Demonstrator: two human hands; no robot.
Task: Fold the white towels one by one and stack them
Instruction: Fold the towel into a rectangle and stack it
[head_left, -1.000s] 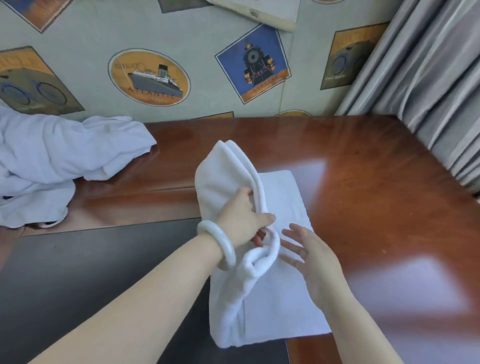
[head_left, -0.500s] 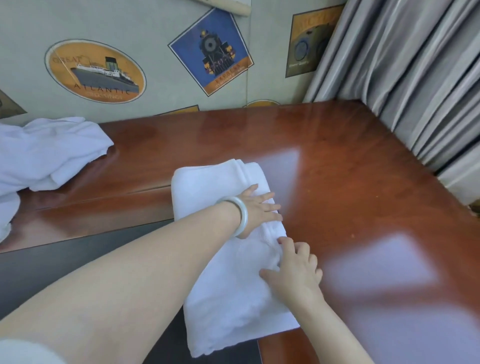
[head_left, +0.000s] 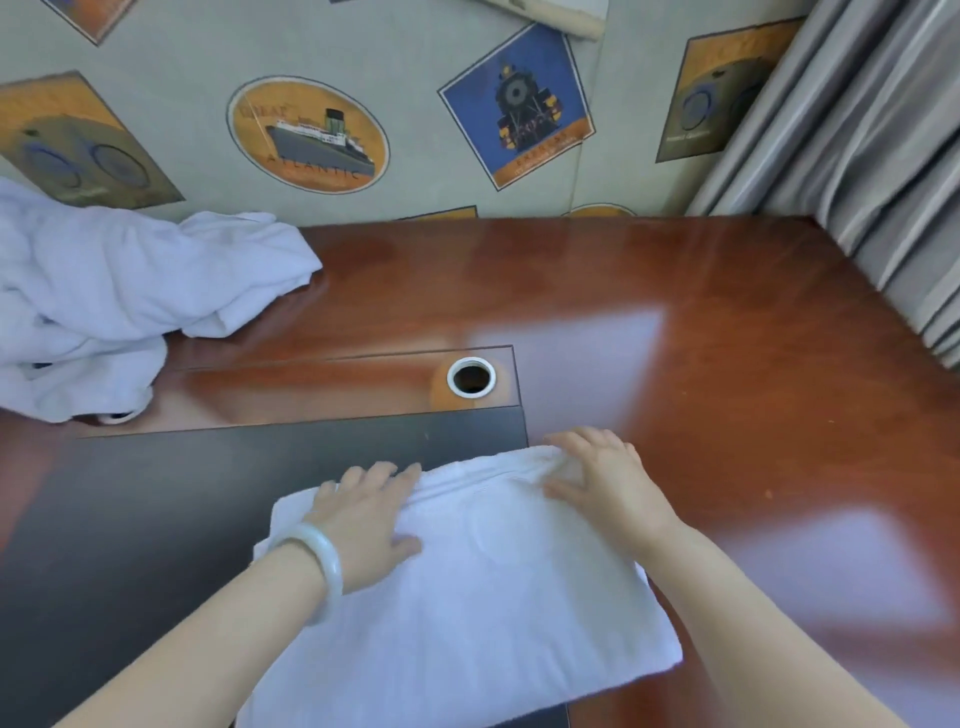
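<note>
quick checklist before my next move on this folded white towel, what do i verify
1. Hands placed: left hand and right hand both rest on the far edge of the folded white terry towel: ok.
2. Towel lies flat: slight bunching under the right hand: not ok.
3. Layer edges aligned: the near left corner is hidden by the arm: cannot tell.
4. Bare wood on the glossy reddish-brown table right of the towel: ok.
5. Crumpled pile of white towels lies apart, far left: ok.
6. Finished stack: none in view: cannot tell.
</note>
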